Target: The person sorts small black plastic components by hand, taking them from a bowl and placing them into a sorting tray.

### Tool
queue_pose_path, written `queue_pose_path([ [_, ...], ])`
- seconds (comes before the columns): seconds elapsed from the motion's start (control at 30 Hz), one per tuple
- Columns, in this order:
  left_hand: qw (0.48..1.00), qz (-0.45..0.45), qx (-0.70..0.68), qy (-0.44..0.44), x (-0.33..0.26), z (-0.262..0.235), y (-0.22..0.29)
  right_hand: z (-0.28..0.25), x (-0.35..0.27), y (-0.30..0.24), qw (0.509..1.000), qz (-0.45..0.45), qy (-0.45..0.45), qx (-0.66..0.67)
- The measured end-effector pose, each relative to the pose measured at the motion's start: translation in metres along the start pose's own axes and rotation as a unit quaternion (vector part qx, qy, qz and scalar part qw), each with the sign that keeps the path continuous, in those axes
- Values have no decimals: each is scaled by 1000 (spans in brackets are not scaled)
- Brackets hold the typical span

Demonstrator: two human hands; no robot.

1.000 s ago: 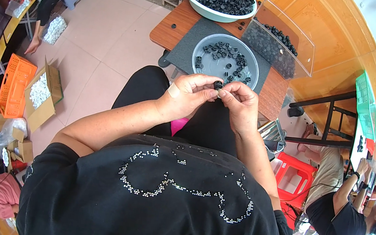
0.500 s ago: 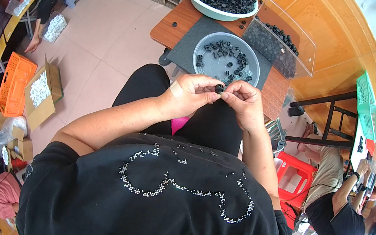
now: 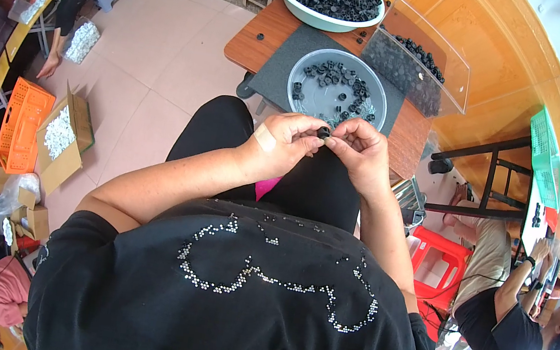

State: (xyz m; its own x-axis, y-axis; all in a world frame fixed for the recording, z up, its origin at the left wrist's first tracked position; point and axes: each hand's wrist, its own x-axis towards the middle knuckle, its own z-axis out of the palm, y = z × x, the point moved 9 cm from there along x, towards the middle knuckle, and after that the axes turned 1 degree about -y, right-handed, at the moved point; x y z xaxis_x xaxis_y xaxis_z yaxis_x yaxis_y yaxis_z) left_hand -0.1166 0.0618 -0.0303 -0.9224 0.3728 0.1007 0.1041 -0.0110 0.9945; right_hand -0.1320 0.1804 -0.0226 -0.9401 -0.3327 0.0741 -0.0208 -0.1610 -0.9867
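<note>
Between the thumb and fingers of my left hand (image 3: 283, 143) is a small round black plastic part (image 3: 324, 132), held above my lap. My right hand (image 3: 363, 152) meets it from the other side, thumb and forefinger pinched together at the part's edge. Whatever is in that pinch is too small to make out. Just beyond my hands, a grey translucent basin (image 3: 296, 70) holds many similar black parts and, near its front, a heap of small clear or metallic pieces.
The basin rests on a dark mat (image 3: 272, 77) on a brown wooden table (image 3: 245, 42). Behind stand a pale tub (image 3: 323, 22) heaped with black parts and a clear bin (image 3: 407, 85). A red stool (image 3: 442, 244) and a seated co-worker (image 3: 502, 328) are at right; a cardboard box (image 3: 70, 163) is at left.
The black part has tilted and shifted slightly left between my fingers. My right fingertips have moved a little against it; both arms stay nearly in place.
</note>
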Motion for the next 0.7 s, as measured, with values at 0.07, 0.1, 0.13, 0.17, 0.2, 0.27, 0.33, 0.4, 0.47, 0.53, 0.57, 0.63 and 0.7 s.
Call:
queue_pose_path([
  [0.07,997,51,57,28,-1,-4,10,1,0,3,1000,-11,11,-1],
  [0.1,997,51,58,28,-2,-4,12,0,0,3,1000,-22,22,-3],
  [0.13,997,52,56,28,-2,-3,15,-1,0,4,1000,-22,21,-3],
  [0.17,997,53,55,28,-3,-3,17,0,-1,3,999,-28,16,-30],
  [0.2,997,53,55,28,-3,-3,17,1,-1,2,998,-33,11,-58],
  [0.27,998,30,48,18,-3,-2,14,3,-2,1,998,-33,6,-54],
  [0.33,999,26,37,17,-3,-2,13,7,-3,-2,998,-32,2,-49],
  [0.4,999,22,27,15,-3,-1,10,12,-3,-3,1000,-11,-7,-15],
  [0.47,1000,-5,0,10,-3,0,2,11,-3,-1,1000,-11,-6,-28],
  [0.53,1000,-8,9,5,-3,-1,6,9,-2,3,999,-11,-6,-43],
  [0.57,1000,-11,17,1,-3,-1,6,5,-1,9,998,1,6,-70],
  [0.63,999,-38,-29,8,-2,0,-9,0,0,17,995,12,17,-96],
  [0.7,995,-65,-74,16,-1,1,-21,1,1,19,993,-3,14,-120],
])
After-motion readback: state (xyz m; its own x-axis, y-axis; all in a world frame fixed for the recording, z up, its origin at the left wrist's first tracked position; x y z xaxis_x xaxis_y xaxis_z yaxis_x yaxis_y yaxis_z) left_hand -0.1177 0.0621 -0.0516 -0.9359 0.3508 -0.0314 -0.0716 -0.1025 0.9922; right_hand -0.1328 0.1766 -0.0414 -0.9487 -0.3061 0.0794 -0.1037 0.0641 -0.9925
